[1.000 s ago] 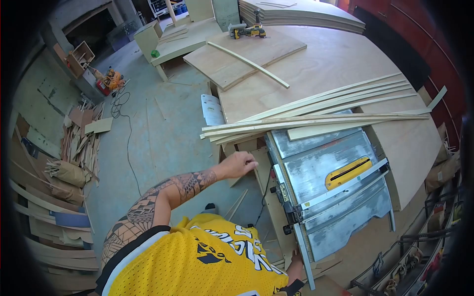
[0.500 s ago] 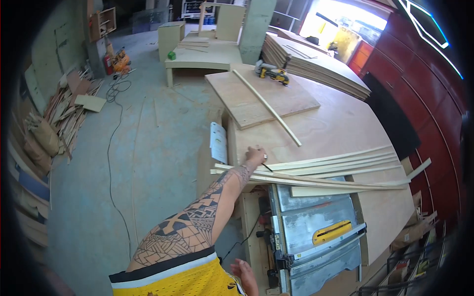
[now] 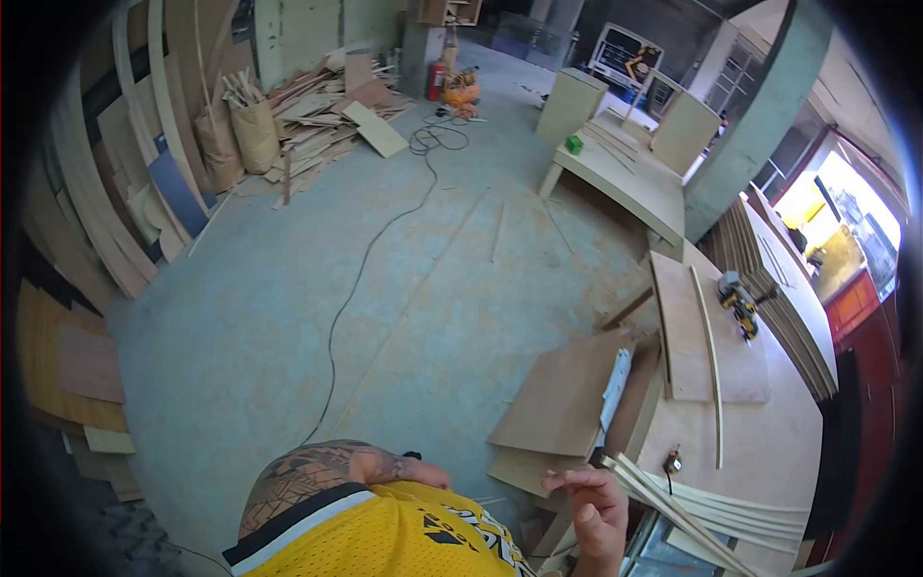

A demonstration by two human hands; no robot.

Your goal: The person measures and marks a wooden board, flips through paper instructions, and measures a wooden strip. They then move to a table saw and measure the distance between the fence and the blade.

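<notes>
My left hand [image 3: 425, 473] is drawn in close to the yellow shirt at the end of the tattooed arm; its fingers are largely hidden. To its right, my right hand [image 3: 594, 514] is raised in front of the body with fingers loosely bent and apart from the thumb, nothing visible in it. Beyond that hand, what looks like a small black and yellow tape measure [image 3: 674, 461] with a dark strap lies on the plywood worktop [image 3: 635, 433]. Long pale wood strips [image 3: 716, 514] run across the worktop's near end, just right of my right hand.
A yellow power tool [image 3: 740, 310] and a single strip [image 3: 707, 356] rest on a plywood panel [image 3: 678, 332]. Brown boards [image 3: 562, 394] lean beside the worktop. A black cable [image 3: 365, 264] crosses the floor. Wood scraps [image 3: 322, 115] and sacks [image 3: 252, 135] stand by the wall.
My view has swung left, toward the floor. My left hand has left the worktop and come back to the body; the small tape measure now lies there. My right hand has risen into view.
</notes>
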